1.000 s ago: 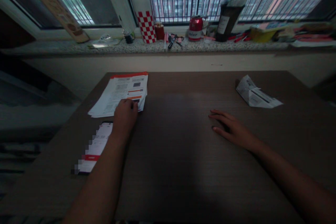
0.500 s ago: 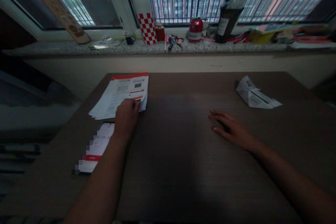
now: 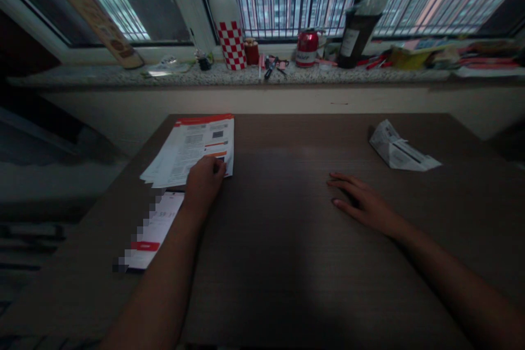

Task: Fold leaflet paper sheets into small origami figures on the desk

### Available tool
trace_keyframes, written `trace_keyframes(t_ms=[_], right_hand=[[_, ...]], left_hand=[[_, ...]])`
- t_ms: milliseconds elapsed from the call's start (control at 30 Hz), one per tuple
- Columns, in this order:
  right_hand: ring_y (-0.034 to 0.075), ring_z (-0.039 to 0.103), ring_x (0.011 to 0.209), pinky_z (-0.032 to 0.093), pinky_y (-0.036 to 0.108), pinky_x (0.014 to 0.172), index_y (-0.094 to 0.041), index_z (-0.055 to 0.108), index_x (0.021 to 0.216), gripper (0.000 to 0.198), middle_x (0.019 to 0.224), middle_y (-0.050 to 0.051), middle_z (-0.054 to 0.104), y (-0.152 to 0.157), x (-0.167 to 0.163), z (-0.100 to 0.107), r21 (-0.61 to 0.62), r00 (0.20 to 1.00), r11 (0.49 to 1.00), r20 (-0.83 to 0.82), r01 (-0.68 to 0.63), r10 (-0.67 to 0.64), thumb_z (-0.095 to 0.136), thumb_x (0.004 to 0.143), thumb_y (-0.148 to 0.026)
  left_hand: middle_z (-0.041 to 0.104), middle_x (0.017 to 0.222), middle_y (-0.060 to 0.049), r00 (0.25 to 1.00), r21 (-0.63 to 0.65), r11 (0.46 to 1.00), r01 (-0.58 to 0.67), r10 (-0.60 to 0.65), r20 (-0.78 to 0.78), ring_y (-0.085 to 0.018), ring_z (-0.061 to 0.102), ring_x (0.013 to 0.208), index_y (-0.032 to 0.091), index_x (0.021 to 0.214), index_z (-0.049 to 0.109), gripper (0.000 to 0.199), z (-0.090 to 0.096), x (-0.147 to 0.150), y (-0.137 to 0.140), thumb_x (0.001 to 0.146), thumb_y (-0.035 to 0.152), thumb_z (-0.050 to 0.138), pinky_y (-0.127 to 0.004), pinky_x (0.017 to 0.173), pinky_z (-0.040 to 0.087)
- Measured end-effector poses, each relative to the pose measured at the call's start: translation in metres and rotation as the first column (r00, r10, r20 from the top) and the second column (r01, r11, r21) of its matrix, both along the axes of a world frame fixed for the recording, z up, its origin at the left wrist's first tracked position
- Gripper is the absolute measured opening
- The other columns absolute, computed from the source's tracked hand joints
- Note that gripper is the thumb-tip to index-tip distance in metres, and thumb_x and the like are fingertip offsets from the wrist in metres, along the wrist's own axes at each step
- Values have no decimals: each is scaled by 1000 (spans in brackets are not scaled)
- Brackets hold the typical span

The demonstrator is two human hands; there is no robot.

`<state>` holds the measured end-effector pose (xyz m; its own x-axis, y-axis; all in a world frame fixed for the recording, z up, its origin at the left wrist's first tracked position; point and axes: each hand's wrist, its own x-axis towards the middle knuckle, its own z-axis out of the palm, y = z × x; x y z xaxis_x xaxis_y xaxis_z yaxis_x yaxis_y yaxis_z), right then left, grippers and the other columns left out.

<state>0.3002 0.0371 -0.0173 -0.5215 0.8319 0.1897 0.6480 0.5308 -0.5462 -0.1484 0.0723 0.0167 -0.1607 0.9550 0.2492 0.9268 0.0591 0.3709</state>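
Note:
A fanned stack of printed paper sheets (image 3: 188,147) with a red strip along its top lies on the left of the table. At the stack's lower right corner, my left hand (image 3: 205,183) is closed, its fingers curled on the edge of the top sheet; the fingertips are partly hidden. Below the stack is a phone (image 3: 164,219) with a lit white screen and a red band, partly covered by my left forearm. Over on the right, my right hand (image 3: 361,202) rests on the tabletop with fingers apart and nothing in it.
A folded printed paper (image 3: 400,147) stands on the brown table (image 3: 266,240) at the back right. Along the windowsill (image 3: 172,77) are a checkered bottle (image 3: 232,38), a red can (image 3: 307,48), a dark cup (image 3: 356,38) and assorted small items.
My left hand has shifted slightly to the right, and the top sheet's lower corner has moved with it. My right hand stays in place.

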Motion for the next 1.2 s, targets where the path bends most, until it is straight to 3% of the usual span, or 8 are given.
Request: trace_keyframes(t_ms=[167,533,733,967,1200], right_hand=[[34,52,145,45,59,119,-34,58,146,44,159,9,52,1,1,-1,1,1000,1000,16,-3,3,59,104,-46],[35,53,144,45,61,119,-35,60,144,42,158,8,53,-1,-2,2,0,1000,1000,0,5,-5,60,103,-45],[34,53,145,46,59,119,-35,59,144,42,159,8,53,0,-1,0,4,1000,1000,15,4,-4,59,104,-46],[35,54,144,46,60,118,-34,60,144,43,158,9,54,-1,-3,2,5,1000,1000,-4,2,-2,59,103,-46],[34,53,144,46,60,118,-34,60,143,42,157,9,54,-1,-3,2,11,1000,1000,8,7,-7,59,103,-45]], left_hand=[[71,101,-10,998,7,1000,7,-8,62,-28,65,100,22,80,63,16,-10,-6,5,91,33,62,-41,98,52],[69,101,-9,987,-53,998,38,-29,156,-27,64,105,20,95,67,18,-31,-20,20,89,35,61,-42,97,54],[67,104,-11,991,-26,999,20,-17,134,-28,66,103,18,97,66,14,-22,-15,14,89,28,59,-43,98,55],[61,118,-15,999,10,999,47,-47,-13,-31,61,116,21,93,60,12,-9,3,2,97,26,50,-45,106,50],[68,107,-12,995,-56,994,92,-94,-43,-29,67,96,22,103,58,19,-2,15,-3,106,31,41,-40,85,53]])
